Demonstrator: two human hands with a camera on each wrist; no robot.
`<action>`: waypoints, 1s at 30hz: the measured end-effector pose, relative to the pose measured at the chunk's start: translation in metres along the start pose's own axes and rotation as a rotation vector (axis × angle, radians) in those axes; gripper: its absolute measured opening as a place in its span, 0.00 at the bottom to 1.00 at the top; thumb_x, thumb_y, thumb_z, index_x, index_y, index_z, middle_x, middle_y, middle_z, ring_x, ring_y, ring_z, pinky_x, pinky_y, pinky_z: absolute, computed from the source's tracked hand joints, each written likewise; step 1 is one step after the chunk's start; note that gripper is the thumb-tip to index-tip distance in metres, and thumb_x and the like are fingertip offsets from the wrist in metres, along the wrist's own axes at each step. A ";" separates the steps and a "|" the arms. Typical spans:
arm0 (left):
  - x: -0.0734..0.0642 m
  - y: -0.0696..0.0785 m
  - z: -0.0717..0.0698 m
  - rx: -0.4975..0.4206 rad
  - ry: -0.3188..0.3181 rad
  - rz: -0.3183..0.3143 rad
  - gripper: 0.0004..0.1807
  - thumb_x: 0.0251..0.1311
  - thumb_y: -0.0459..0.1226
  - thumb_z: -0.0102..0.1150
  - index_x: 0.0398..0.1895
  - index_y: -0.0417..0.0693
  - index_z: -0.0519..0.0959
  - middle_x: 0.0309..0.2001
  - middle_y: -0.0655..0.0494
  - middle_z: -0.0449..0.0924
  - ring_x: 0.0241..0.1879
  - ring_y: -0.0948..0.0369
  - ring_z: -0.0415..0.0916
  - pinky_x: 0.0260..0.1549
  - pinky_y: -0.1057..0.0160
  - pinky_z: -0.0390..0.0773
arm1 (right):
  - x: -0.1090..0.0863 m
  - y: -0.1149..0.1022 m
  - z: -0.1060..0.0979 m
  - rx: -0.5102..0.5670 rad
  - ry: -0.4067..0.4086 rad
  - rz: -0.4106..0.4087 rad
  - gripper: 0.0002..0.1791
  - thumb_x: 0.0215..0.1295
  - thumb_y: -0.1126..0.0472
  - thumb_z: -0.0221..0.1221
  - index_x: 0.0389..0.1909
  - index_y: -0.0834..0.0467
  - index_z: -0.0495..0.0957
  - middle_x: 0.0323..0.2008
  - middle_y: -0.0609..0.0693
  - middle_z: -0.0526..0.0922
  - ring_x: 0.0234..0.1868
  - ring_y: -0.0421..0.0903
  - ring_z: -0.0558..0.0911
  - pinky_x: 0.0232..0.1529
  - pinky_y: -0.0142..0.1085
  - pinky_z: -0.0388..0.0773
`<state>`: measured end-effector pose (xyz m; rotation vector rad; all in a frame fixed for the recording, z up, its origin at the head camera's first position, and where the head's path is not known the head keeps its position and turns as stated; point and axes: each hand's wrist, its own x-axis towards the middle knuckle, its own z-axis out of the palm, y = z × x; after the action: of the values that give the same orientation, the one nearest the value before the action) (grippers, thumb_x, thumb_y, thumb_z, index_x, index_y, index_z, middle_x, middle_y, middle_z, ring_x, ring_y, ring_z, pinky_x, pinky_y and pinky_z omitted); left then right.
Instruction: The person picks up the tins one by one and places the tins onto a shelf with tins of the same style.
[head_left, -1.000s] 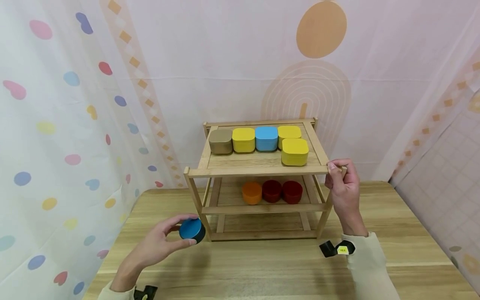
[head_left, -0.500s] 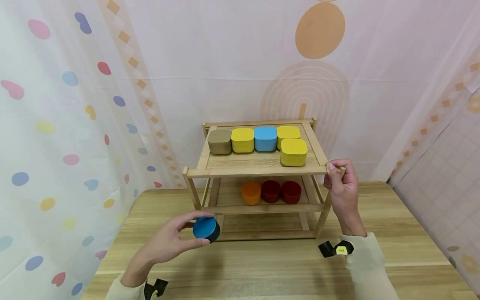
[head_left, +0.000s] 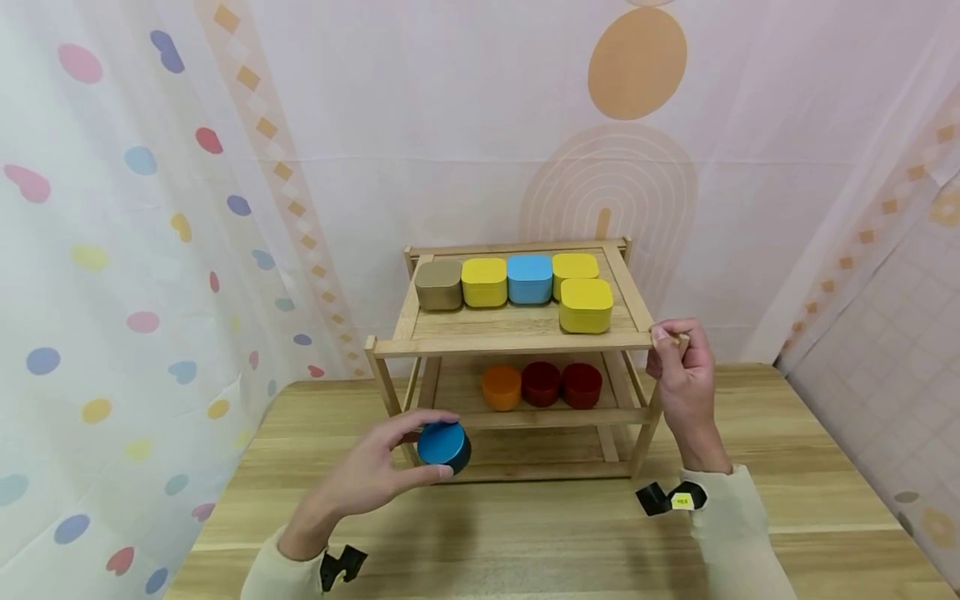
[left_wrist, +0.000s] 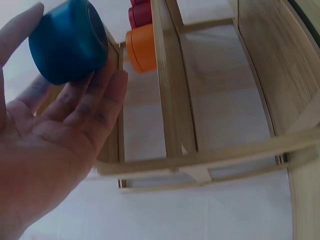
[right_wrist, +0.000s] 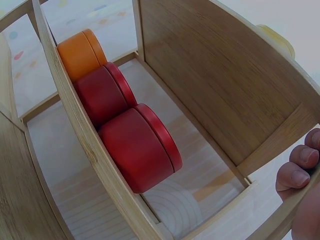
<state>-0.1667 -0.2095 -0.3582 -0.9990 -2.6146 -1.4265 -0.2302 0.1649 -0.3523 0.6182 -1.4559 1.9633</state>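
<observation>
A round blue tin (head_left: 443, 446) is pinched between the thumb and fingers of my left hand (head_left: 367, 471), in front of the lower left part of a wooden shelf rack (head_left: 510, 342). In the left wrist view the blue tin (left_wrist: 70, 42) shows its side, with fingers behind it. My right hand (head_left: 686, 375) grips the rack's front right corner post at the top tier. On the middle tier stand an orange round tin (head_left: 501, 387) and two red round tins (head_left: 541, 383), side by side. The right wrist view shows these red tins (right_wrist: 142, 147) up close.
On the top tier are a gold square tin (head_left: 439, 285), a light blue one (head_left: 529, 279) and several yellow ones (head_left: 586, 306), one standing nearer the front. The rack stands on a wooden table (head_left: 540, 533), with patterned curtains (head_left: 360, 100) behind and beside it.
My left hand has moved right with the blue tin, from beside the rack's left leg to in front of the lower tiers. My right hand keeps its grip on the corner.
</observation>
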 end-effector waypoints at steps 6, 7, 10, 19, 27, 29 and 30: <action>0.011 0.005 0.009 0.037 0.066 -0.040 0.30 0.58 0.44 0.71 0.64 0.51 0.75 0.60 0.59 0.76 0.53 0.59 0.76 0.53 0.57 0.77 | 0.000 -0.001 0.001 0.005 0.013 0.011 0.05 0.74 0.67 0.50 0.37 0.65 0.71 0.15 0.52 0.60 0.18 0.45 0.57 0.22 0.33 0.54; 0.013 0.005 0.010 0.040 0.076 -0.048 0.30 0.58 0.44 0.71 0.64 0.50 0.75 0.60 0.59 0.76 0.53 0.59 0.76 0.52 0.57 0.77 | 0.000 0.000 0.001 0.014 0.008 0.009 0.04 0.74 0.68 0.50 0.38 0.64 0.71 0.15 0.52 0.60 0.18 0.45 0.57 0.22 0.34 0.53; 0.018 0.007 0.013 0.048 0.103 -0.072 0.31 0.57 0.43 0.71 0.64 0.50 0.75 0.61 0.57 0.76 0.54 0.58 0.76 0.52 0.56 0.78 | 0.000 0.000 0.000 0.019 -0.004 0.007 0.05 0.74 0.68 0.50 0.38 0.60 0.74 0.15 0.51 0.61 0.17 0.43 0.58 0.22 0.34 0.53; 0.030 0.000 0.019 0.031 0.164 -0.104 0.30 0.58 0.41 0.71 0.64 0.47 0.75 0.59 0.53 0.77 0.55 0.55 0.77 0.54 0.51 0.77 | 0.000 0.000 0.000 0.008 -0.012 -0.007 0.04 0.74 0.68 0.50 0.39 0.64 0.72 0.15 0.51 0.60 0.17 0.43 0.58 0.21 0.34 0.52; 0.041 -0.009 0.021 0.040 0.208 -0.135 0.29 0.60 0.41 0.69 0.64 0.46 0.75 0.60 0.50 0.76 0.56 0.54 0.76 0.54 0.51 0.77 | 0.000 0.001 -0.001 0.006 -0.017 -0.012 0.04 0.74 0.68 0.49 0.39 0.63 0.72 0.15 0.51 0.60 0.17 0.43 0.58 0.21 0.34 0.53; 0.043 -0.010 0.022 0.049 0.224 -0.136 0.28 0.60 0.41 0.70 0.64 0.46 0.75 0.60 0.50 0.76 0.55 0.54 0.76 0.53 0.51 0.77 | 0.001 0.001 -0.001 0.012 -0.021 -0.016 0.04 0.74 0.69 0.49 0.38 0.63 0.72 0.15 0.51 0.60 0.17 0.43 0.58 0.21 0.34 0.53; 0.044 -0.011 0.022 0.051 0.230 -0.135 0.28 0.60 0.41 0.70 0.63 0.46 0.76 0.60 0.50 0.75 0.55 0.54 0.76 0.53 0.52 0.78 | 0.001 0.001 -0.001 0.013 -0.022 -0.018 0.04 0.74 0.69 0.49 0.38 0.63 0.72 0.15 0.51 0.60 0.17 0.44 0.58 0.21 0.34 0.53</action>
<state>-0.2015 -0.1738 -0.3668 -0.6213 -2.5763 -1.3967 -0.2315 0.1658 -0.3530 0.6582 -1.4472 1.9598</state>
